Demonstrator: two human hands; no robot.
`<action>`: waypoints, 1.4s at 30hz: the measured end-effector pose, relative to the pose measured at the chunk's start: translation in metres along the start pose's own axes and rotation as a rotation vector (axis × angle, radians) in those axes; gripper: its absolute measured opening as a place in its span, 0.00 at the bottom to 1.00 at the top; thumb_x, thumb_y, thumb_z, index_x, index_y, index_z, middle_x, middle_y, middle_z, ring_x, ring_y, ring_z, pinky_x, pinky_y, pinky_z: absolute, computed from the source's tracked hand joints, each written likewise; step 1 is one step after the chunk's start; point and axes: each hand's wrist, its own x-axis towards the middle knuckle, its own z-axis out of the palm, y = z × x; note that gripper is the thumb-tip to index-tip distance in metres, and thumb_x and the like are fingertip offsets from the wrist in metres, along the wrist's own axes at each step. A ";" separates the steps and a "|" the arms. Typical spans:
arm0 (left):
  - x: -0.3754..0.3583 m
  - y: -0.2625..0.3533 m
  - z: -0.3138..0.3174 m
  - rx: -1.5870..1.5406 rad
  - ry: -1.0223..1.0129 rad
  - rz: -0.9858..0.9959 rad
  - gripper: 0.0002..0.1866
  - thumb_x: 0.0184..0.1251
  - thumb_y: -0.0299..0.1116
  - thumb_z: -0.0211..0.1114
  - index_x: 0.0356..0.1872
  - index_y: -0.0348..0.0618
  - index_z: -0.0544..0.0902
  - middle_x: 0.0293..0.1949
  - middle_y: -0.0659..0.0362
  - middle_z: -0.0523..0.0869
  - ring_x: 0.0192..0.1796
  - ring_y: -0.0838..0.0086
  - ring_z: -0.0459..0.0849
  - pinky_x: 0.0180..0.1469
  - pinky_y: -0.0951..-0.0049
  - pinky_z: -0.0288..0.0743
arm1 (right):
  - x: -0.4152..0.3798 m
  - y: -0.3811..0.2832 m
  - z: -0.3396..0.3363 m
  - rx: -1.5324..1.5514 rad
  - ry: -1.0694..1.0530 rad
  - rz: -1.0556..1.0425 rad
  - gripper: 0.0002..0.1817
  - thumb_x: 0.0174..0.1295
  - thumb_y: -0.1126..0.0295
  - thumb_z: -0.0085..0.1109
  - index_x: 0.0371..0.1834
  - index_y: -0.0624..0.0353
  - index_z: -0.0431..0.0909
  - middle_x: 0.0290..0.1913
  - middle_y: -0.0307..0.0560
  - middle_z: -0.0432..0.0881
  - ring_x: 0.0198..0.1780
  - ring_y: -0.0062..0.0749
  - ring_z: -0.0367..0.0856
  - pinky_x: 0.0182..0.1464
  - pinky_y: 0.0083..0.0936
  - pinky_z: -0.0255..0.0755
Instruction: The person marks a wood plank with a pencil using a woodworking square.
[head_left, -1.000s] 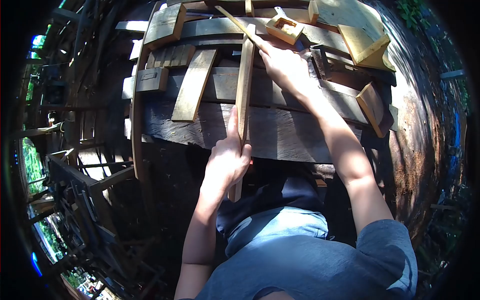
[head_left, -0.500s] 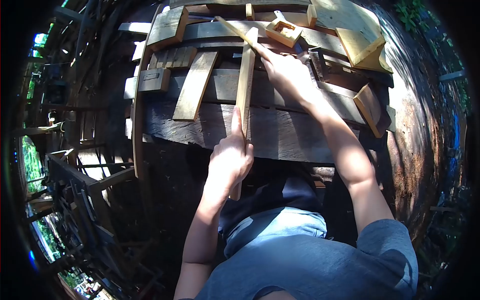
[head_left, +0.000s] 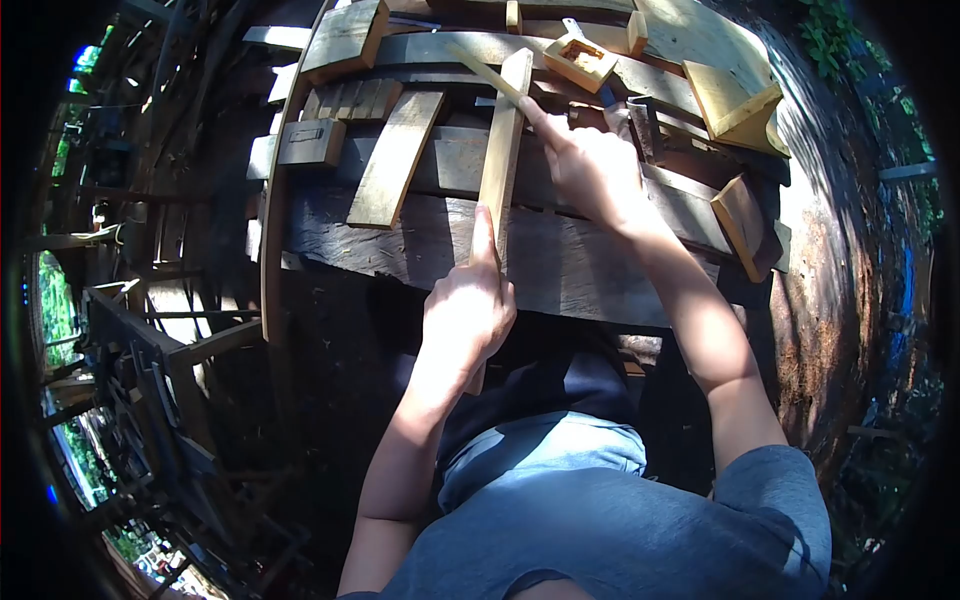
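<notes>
A long, narrow wooden strip (head_left: 505, 140) lies over the slatted bench, its near end reaching past the front edge toward my body. My left hand (head_left: 468, 315) is wrapped around its lower part, with the index finger stretched along the top face. In my right hand (head_left: 590, 165) is a thin, light-coloured stick (head_left: 488, 73), pinched with the index finger along it. This stick crosses the strip at a slant near its far end, pointing up and left. Its far tip is slightly blurred. I cannot tell whether it is plain wood or a tool.
A flat board (head_left: 397, 160) and a small block (head_left: 311, 143) lie left of the strip. Beyond my right hand sits a hollowed wooden box (head_left: 581, 62). Angled wooden pieces (head_left: 735, 108) and an upright board (head_left: 745, 225) stand at the right. A large log (head_left: 825, 290) borders that side.
My right hand has drawn the thin stick a little back toward me and to the right across the strip. My left hand keeps its hold; the whole view has shifted slightly.
</notes>
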 end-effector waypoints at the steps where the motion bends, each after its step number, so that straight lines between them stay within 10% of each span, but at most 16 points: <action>1: 0.000 0.001 0.002 0.028 0.016 0.001 0.46 0.64 0.32 0.59 0.79 0.39 0.43 0.30 0.36 0.86 0.35 0.42 0.88 0.45 0.49 0.84 | -0.013 -0.004 -0.007 0.024 -0.056 -0.023 0.28 0.69 0.62 0.53 0.73 0.35 0.67 0.25 0.49 0.84 0.25 0.45 0.85 0.29 0.43 0.80; 17: 0.002 -0.003 0.012 0.175 0.134 0.105 0.42 0.65 0.31 0.58 0.78 0.35 0.50 0.27 0.39 0.86 0.31 0.47 0.89 0.36 0.54 0.86 | -0.035 0.000 0.000 0.090 0.168 -0.181 0.36 0.66 0.66 0.55 0.78 0.29 0.59 0.26 0.48 0.84 0.24 0.42 0.84 0.27 0.38 0.81; 20: -0.001 0.001 0.010 0.166 0.139 0.073 0.42 0.64 0.30 0.58 0.78 0.35 0.50 0.27 0.39 0.86 0.31 0.47 0.89 0.37 0.53 0.86 | 0.006 0.026 0.025 -0.117 0.166 -0.055 0.16 0.69 0.63 0.50 0.51 0.59 0.82 0.23 0.51 0.83 0.23 0.42 0.84 0.25 0.39 0.80; 23: -0.001 0.001 0.009 0.174 0.144 0.084 0.42 0.64 0.30 0.58 0.78 0.35 0.50 0.27 0.38 0.85 0.31 0.47 0.89 0.37 0.53 0.86 | 0.041 0.031 0.024 0.054 0.161 0.081 0.16 0.69 0.62 0.50 0.35 0.61 0.83 0.26 0.51 0.85 0.26 0.42 0.87 0.27 0.38 0.82; 29: 0.003 -0.006 -0.002 0.031 0.011 0.029 0.45 0.63 0.32 0.57 0.80 0.42 0.43 0.31 0.35 0.85 0.36 0.39 0.87 0.47 0.47 0.83 | -0.040 -0.011 -0.006 0.107 0.083 -0.094 0.29 0.68 0.66 0.52 0.74 0.35 0.69 0.20 0.51 0.80 0.19 0.41 0.81 0.24 0.39 0.78; 35: 0.009 -0.023 -0.004 -0.091 -0.051 0.061 0.48 0.63 0.31 0.57 0.80 0.48 0.39 0.29 0.33 0.85 0.37 0.39 0.87 0.47 0.49 0.81 | 0.034 0.023 0.042 0.153 0.209 0.050 0.16 0.73 0.60 0.50 0.60 0.47 0.77 0.26 0.54 0.84 0.24 0.50 0.85 0.27 0.42 0.82; 42: 0.012 -0.041 -0.001 -0.222 -0.056 0.059 0.46 0.65 0.32 0.57 0.81 0.53 0.41 0.31 0.33 0.85 0.39 0.39 0.87 0.50 0.51 0.79 | -0.009 -0.022 -0.001 0.227 0.010 0.001 0.27 0.72 0.66 0.52 0.75 0.36 0.65 0.26 0.56 0.83 0.24 0.50 0.84 0.27 0.43 0.81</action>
